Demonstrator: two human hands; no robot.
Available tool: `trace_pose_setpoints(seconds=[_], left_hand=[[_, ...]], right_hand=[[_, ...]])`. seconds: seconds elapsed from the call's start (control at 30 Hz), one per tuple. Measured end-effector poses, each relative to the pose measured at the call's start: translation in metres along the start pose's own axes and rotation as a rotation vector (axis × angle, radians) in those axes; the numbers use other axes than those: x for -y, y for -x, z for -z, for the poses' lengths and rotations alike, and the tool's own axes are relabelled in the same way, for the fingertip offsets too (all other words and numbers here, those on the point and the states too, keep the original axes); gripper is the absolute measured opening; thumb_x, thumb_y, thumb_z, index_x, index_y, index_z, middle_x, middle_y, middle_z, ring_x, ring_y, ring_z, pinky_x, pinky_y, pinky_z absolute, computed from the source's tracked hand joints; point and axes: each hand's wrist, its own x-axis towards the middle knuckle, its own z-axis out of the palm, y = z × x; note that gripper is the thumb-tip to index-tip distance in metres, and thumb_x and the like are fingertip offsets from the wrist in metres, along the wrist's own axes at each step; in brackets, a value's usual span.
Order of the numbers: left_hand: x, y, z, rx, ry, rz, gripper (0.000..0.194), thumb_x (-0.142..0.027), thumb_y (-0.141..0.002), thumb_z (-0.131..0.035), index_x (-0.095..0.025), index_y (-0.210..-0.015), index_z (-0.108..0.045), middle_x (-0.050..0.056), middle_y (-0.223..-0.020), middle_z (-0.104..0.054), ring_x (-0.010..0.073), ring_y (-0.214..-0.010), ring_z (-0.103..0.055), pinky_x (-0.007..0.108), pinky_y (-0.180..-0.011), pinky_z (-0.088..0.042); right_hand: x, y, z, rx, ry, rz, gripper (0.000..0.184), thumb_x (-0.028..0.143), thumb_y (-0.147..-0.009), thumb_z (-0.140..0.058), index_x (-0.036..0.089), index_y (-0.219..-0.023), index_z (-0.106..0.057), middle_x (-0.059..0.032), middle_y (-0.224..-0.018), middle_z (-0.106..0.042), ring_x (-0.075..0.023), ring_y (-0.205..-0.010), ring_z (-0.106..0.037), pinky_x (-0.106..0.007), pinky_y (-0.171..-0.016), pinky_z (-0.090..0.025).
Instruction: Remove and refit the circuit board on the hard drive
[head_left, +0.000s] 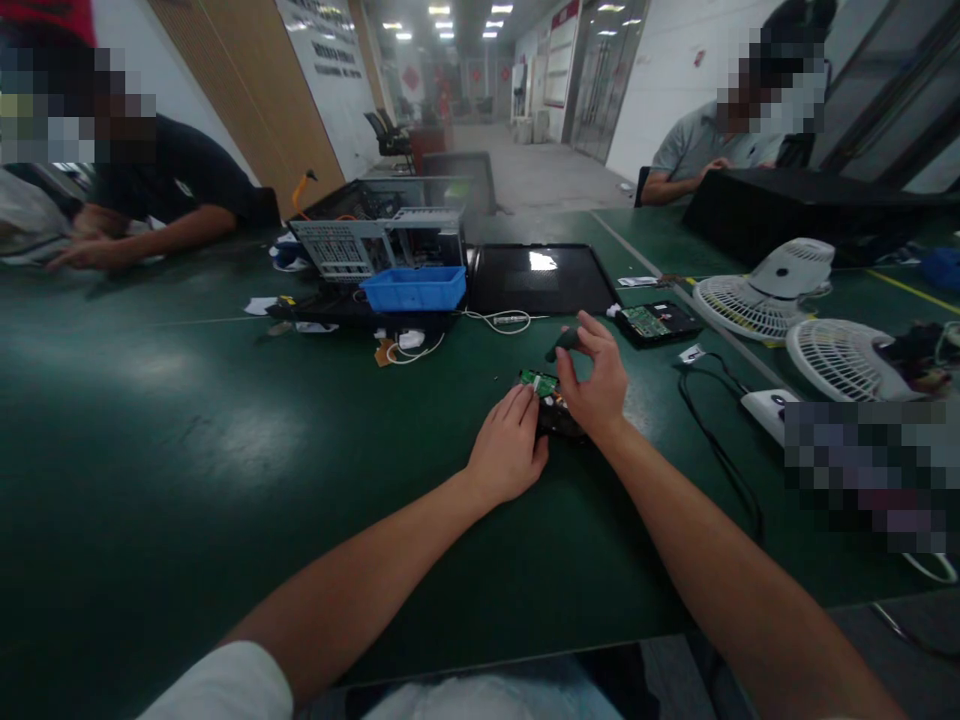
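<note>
My left hand [511, 445] presses on the left side of a small black device [559, 420], fingers over its top and thumb along its near side. A green circuit board [541, 382] shows at the device's far edge. Above that board, my right hand [596, 375] pinches a small dark, rounded piece [562, 345] between thumb and fingers, clear of the table. What kind of device this is I cannot tell, as both hands cover part of it.
Beyond my hands lie a blue tray [415, 289], an open computer case [345, 248], a black panel [541, 280] and another opened device [658, 323]. White fan parts [761, 290] and a power strip [772, 408] are at right. Two people [187, 185] sit across the green table [187, 470].
</note>
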Motion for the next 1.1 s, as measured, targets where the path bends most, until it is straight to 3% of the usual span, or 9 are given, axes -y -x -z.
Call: trace_pose_setpoints(seconds=[0.27,0.5,0.73,0.97,1.1], left_hand=[[-0.0009,0.0004,0.0013,0.006,-0.013,-0.003,0.064,-0.03,-0.095,-0.053,-0.004,-0.153,-0.041,0.023,-0.161,-0.042,0.0358,-0.155,-0.032,0.054,-0.126,-0.036],[-0.0014,0.0002,0.0021,0.0,-0.008,-0.002,0.066,-0.028,-0.093,-0.055,-0.005,-0.153,-0.04,0.023,-0.161,-0.042,0.0355,-0.155,-0.033,0.053,-0.126,-0.036],[-0.0001,0.0005,0.0003,-0.009,0.022,-0.009,0.066,-0.028,-0.093,-0.055,-0.008,-0.153,-0.04,0.022,-0.161,-0.042,0.0365,-0.155,-0.032,0.057,-0.125,-0.036],[-0.0007,-0.0001,0.0006,-0.005,0.013,-0.008,0.063,-0.028,-0.094,-0.054,-0.007,-0.152,-0.041,0.022,-0.161,-0.042,0.0358,-0.155,-0.033,0.056,-0.126,-0.035],[-0.0003,0.0,0.0006,-0.008,0.001,-0.013,0.063,-0.029,-0.094,-0.054,-0.005,-0.151,-0.042,0.023,-0.16,-0.043,0.0357,-0.155,-0.033,0.055,-0.126,-0.035]], right_hand=[[0.0027,-0.0043,0.0056,-0.023,0.13,0.039,0.035,0.03,-0.097,-0.068,0.024,-0.129,-0.056,-0.0122,-0.12,-0.065,-0.0269,-0.114,-0.066,-0.05,-0.097,-0.06],[0.0018,-0.0016,0.0036,0.045,0.034,-0.007,0.042,0.027,-0.1,-0.059,0.025,-0.14,-0.049,-0.0153,-0.137,-0.059,-0.0288,-0.123,-0.063,-0.051,-0.095,-0.062],[0.0048,-0.0004,0.0036,0.057,0.056,-0.053,0.039,0.031,-0.098,-0.063,0.025,-0.136,-0.052,-0.0125,-0.126,-0.062,-0.0233,-0.1,-0.069,-0.045,-0.084,-0.065],[0.0039,0.0026,0.0034,0.093,0.051,-0.071,0.045,0.028,-0.098,-0.06,0.024,-0.142,-0.047,-0.0135,-0.133,-0.063,-0.0242,-0.101,-0.07,-0.046,-0.09,-0.063],[0.0024,0.0044,0.0012,0.088,0.057,-0.071,0.048,0.028,-0.097,-0.062,0.025,-0.142,-0.047,-0.012,-0.129,-0.065,-0.022,-0.092,-0.07,-0.044,-0.087,-0.063]])
